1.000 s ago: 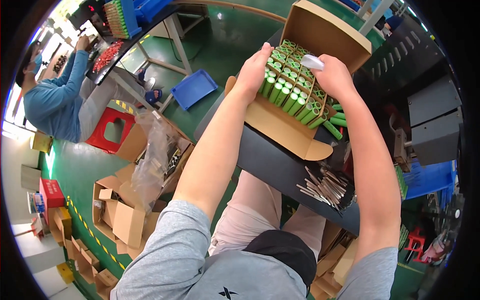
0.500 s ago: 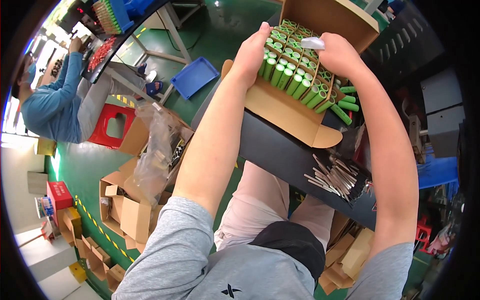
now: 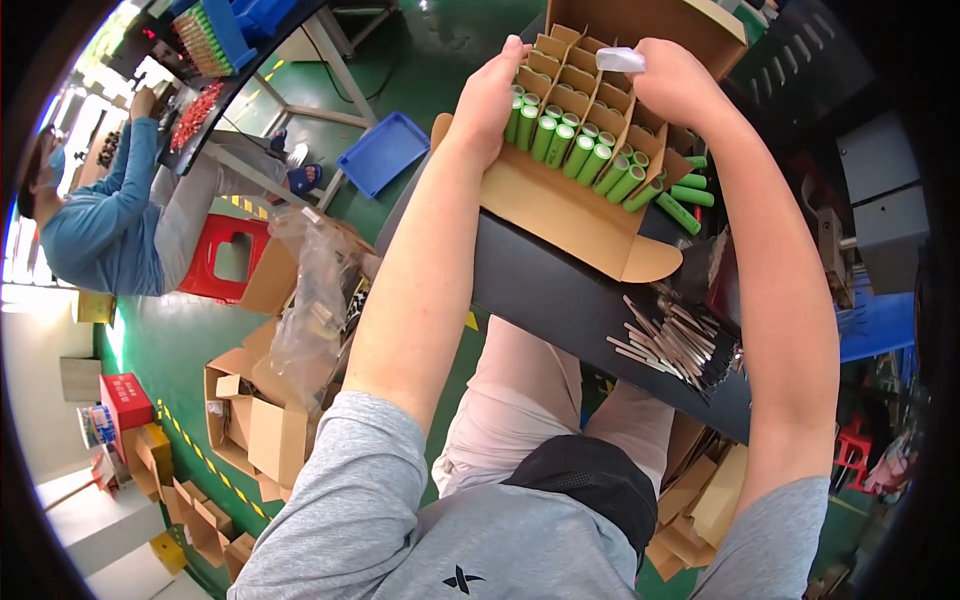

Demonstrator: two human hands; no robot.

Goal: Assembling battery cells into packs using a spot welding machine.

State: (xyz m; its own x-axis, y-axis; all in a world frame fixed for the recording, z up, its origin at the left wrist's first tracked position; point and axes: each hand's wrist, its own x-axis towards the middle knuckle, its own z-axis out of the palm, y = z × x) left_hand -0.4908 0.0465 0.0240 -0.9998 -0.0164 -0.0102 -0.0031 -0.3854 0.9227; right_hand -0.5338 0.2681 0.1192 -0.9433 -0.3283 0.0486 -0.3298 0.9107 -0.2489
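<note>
Near the top centre of the frame, the left hand (image 3: 488, 108) and the right hand (image 3: 680, 85) are holding the cardboard divider (image 3: 583, 78) by opposite sides; their fingertips are mostly hiding, so how deep the grip is reaching I cannot tell. A pale piece (image 3: 621, 60) is showing at the right thumb, and whether it is being worn or pinched is staying unclear. The divider is standing proud of the green batteries (image 3: 563, 143) in the open box (image 3: 665, 22), on the dark desk (image 3: 545, 290). Good handling here is keeping both sides level and pulling evenly, since a tilting divider could be catching battery rims and tipping the front rows over the lowered flap (image 3: 560, 218). The right forearm is passing close to the loose batteries (image 3: 690, 190), so moving it gently is keeping them from rolling.
</note>
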